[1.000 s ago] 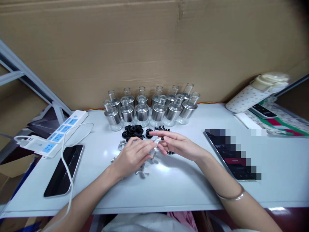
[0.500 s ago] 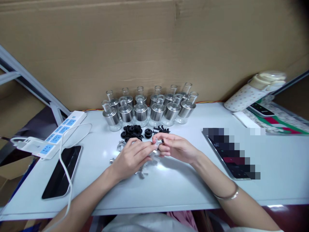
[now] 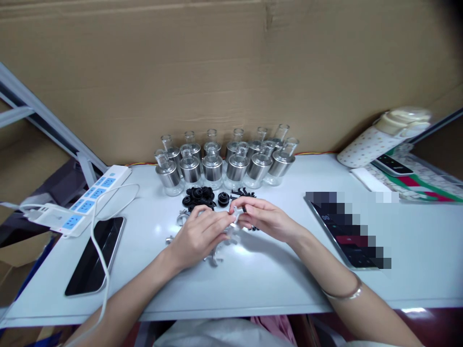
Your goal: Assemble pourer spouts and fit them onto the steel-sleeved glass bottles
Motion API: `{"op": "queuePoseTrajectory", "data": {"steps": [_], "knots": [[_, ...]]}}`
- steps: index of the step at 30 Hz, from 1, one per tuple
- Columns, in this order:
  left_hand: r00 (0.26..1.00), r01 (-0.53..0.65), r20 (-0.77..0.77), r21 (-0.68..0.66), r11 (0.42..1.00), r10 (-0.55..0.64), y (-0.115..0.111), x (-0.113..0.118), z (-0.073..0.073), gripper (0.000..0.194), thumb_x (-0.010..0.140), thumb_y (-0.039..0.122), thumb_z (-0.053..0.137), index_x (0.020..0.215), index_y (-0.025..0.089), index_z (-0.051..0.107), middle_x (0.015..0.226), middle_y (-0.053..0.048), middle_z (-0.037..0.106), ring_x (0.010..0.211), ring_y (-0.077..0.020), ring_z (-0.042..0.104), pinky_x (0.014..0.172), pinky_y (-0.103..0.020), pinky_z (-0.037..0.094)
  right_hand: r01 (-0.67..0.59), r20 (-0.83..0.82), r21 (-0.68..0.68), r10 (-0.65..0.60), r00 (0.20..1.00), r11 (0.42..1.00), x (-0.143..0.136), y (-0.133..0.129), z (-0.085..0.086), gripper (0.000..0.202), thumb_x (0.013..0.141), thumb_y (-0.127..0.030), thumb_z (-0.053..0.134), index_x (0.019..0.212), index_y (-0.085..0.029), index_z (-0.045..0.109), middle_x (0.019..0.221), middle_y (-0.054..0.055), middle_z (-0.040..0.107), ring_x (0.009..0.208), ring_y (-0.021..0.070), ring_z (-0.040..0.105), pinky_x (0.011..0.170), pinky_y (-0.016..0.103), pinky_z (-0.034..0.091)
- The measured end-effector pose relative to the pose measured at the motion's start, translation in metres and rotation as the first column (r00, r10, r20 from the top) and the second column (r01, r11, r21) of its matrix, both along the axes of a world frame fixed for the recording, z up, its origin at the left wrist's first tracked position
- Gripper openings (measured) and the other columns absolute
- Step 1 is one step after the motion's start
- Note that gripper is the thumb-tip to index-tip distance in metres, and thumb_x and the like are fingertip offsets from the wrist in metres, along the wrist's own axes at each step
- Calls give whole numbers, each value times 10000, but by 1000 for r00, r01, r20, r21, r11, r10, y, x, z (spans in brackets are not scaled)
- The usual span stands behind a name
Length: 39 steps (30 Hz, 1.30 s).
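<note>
Over the middle of the table, my left hand (image 3: 197, 237) is closed on a small curved silver metal fitting (image 3: 236, 214). My right hand (image 3: 269, 219) meets it from the other side, its fingers pinched at the fitting around a small black piece (image 3: 244, 209), whose kind I cannot make out. Similar silver fittings (image 3: 214, 260) lie under and beside my left hand, partly hidden. Just beyond my hands sit a heap of black round parts (image 3: 198, 196), one separate black round part (image 3: 223, 199) and several thin black screw-like pieces (image 3: 238, 193).
Two rows of glass bottles with metal bands (image 3: 212, 168) stand against the cardboard wall (image 3: 217, 72). At left are a power strip (image 3: 90, 195), a white cable (image 3: 97, 246) and a phone (image 3: 96, 255). A partly blurred dark device (image 3: 340, 231) and a dotted flask (image 3: 372, 144) occupy the right.
My right fingers have shifted slightly around the fitting, and small black pieces now show beneath that hand. My left hand stays almost still. The whole view has moved a little.
</note>
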<state>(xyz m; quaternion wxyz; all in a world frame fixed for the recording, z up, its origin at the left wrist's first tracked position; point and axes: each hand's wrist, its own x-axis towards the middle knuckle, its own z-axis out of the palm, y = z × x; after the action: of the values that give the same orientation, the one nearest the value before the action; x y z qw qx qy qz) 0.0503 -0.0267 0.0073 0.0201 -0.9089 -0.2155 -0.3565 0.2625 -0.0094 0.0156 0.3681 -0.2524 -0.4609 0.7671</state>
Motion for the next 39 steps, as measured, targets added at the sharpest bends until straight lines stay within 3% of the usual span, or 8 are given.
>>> {"op": "queuePoseTrajectory", "data": {"steps": [6, 13, 16, 19, 23, 29, 34, 39], "knots": [[1000, 6, -3, -47, 999, -6, -1, 0, 0, 386, 1000, 257, 397, 1375, 165, 398, 1073, -117, 719, 923, -182, 646, 849, -341, 447, -13, 16, -3, 13, 1000, 1000, 0, 0, -1, 359, 730, -470, 760, 887, -157, 680, 810, 22, 579, 625, 93, 449, 589, 247, 368], [1000, -21, -16, -61, 998, 20, 1, -1, -3, 389, 998, 265, 410, 1370, 161, 368, 1096, -120, 704, 958, -191, 652, 864, -359, 465, 26, 84, 101, -35, 996, 995, -3, 0, -4, 366, 763, -510, 715, 871, -172, 631, 587, -57, 448, 538, 88, 377, 537, 242, 332], [982, -186, 0, -151, 971, 188, 9, -8, -7, 385, 976, 291, 462, 1333, 165, 391, 1167, -130, 664, 1029, -219, 626, 890, -384, 473, 135, 74, 103, -143, 987, 985, 0, 2, 0, 362, 746, -512, 728, 854, -183, 622, 548, -70, 409, 515, 92, 356, 545, 258, 323], [913, -400, -34, -274, 875, 407, 22, -19, -12, 321, 971, 210, 419, 1288, 161, 447, 1216, -133, 622, 1119, -243, 576, 935, -415, 463, 252, 36, 91, -256, 966, 963, 7, 7, 5, 339, 739, -492, 737, 842, -190, 626, 539, -77, 367, 510, 91, 350, 577, 268, 339], [877, -474, -115, -367, 801, 466, 36, -29, -19, 319, 962, 162, 390, 1267, 160, 482, 1205, -124, 618, 1129, -252, 557, 949, -438, 456, 317, 25, 90, -320, 947, 944, 15, 12, 7, 283, 768, -458, 707, 854, -199, 629, 569, -64, 361, 527, 100, 357, 590, 281, 352], [862, -502, -121, -324, 802, 492, 39, -33, -21, 288, 920, 141, 474, 1197, 183, 539, 1091, -88, 628, 1010, -246, 579, 870, -407, 478, 317, 27, 96, -321, 947, 944, 16, 9, 8, 280, 767, -455, 709, 862, -203, 635, 570, -60, 365, 537, 105, 357, 606, 290, 357], [848, -530, -127, -242, 813, 515, 39, -35, -20, 167, 923, 171, 495, 1018, 188, 630, 1000, -76, 616, 964, -248, 593, 831, -393, 480, 329, 24, 104, -333, 942, 938, 16, 8, 14, 294, 744, -460, 731, 839, -196, 644, 558, -58, 391, 536, 103, 373, 588, 278, 358], [891, -393, 129, -262, 882, 435, 28, -27, -8, 114, 924, 181, 532, 992, 186, 623, 1005, -66, 639, 949, -208, 626, 846, -358, 508, 380, -35, 124, -378, 925, 917, 24, 10, 17, 286, 759, -456, 731, 824, -187, 656, 551, -60, 400, 525, 82, 395, 567, 249, 368]]}}
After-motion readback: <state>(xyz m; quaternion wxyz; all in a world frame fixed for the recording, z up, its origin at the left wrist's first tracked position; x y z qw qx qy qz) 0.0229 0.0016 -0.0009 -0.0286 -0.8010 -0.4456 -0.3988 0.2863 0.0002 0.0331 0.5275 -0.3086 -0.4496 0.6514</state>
